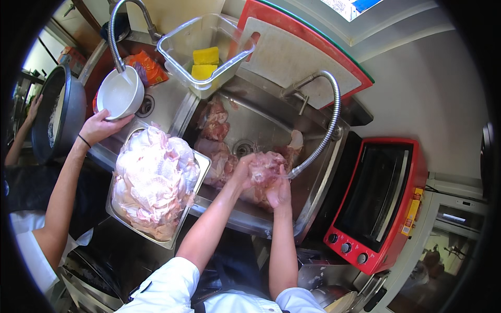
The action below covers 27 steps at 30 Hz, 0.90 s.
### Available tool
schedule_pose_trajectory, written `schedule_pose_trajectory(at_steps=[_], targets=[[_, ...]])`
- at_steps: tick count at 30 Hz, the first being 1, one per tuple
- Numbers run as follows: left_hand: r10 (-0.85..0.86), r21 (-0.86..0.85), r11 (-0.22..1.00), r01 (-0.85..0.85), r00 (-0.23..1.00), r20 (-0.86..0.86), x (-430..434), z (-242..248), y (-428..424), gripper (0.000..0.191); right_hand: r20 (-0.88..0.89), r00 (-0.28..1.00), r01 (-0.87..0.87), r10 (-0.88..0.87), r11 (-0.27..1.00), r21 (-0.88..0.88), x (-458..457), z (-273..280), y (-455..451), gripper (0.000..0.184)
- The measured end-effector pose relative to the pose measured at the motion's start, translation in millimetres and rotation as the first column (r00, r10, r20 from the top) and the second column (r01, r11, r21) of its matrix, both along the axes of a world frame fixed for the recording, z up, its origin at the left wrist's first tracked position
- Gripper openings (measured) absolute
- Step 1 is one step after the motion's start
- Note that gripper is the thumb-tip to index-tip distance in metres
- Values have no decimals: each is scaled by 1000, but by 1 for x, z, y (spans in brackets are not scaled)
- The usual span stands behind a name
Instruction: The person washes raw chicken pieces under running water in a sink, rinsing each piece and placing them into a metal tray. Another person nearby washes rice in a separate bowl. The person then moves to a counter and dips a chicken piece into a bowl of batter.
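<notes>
Between my left hand [243, 172] and my right hand [280, 192], I hold a piece of raw chicken [267, 166] under water from a flexible metal faucet [332, 117]. Both hands are over the right basin of a stainless steel sink [258, 105]. More raw chicken pieces [214, 121] lie in that basin, to the left of my hands and beneath them. A metal pan [202, 162] heaped with pale raw chicken [156, 180] stands left of my forearms, at the sink's front edge.
A co-worker's hand [100, 127] holds a white bowl [121, 94] under a second faucet [114, 39] at left; their other hand grips a large dark pot [74, 113]. A clear plastic tub [184, 74] contains yellow sponges [205, 62]. Cutting boards [289, 58] lean behind; a red toaster oven [375, 199] stands right.
</notes>
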State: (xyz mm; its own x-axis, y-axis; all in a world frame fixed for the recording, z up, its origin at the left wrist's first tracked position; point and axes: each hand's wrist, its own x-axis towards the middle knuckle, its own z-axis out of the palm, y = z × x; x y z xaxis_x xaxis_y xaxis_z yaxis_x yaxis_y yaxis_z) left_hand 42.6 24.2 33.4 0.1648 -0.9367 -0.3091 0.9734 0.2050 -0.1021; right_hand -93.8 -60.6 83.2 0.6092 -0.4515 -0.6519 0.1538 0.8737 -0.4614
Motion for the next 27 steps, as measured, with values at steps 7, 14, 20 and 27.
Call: schedule_pose_trajectory(at_steps=[7, 14, 20, 27], targets=[[-29, 222, 973, -67, 915, 403, -10, -6, 11, 29, -135, 958, 164, -251, 874, -458, 40, -19, 10, 44], [83, 637, 759, -137, 990, 114, -46, -7, -9, 38, -201, 889, 95, -411, 595, -798, 48, -1, 21, 71], [3, 460, 888, 0, 1000, -5, -60, -14, -19, 32, -291, 924, -152, -248, 459, -875, 45, 23, 26, 37], [152, 533, 833, -149, 988, 39, -72, -48, -22, 25, -432, 841, -346, -326, 291, -892, 47, 21, 40, 22]])
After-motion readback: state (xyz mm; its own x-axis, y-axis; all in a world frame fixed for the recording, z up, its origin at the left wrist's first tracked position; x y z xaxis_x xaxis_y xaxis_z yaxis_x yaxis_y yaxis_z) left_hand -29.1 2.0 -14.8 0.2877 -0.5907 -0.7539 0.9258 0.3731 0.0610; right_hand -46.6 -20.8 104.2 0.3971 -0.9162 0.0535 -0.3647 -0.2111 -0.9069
